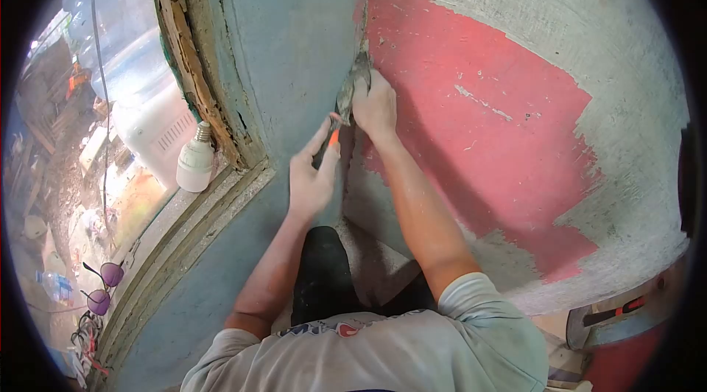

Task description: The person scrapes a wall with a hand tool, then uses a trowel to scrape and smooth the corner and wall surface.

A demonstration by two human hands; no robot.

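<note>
My left hand is wrapped round the orange and black handle of a scraper. Its grey metal blade points up into the corner where a blue wall meets a wall with a pink patch. Higher up, the fingers of my right hand are closed on the blade, beside the pink surface. The blade's tip lies at the corner seam, partly hidden by my right fingers. Both hands look dusted with pale powder.
A window frame with worn wood is at left. On its sill stands a white light bulb; purple sunglasses and tangled wires are lower down. At lower right, a black and orange tool handle lies over a grey object.
</note>
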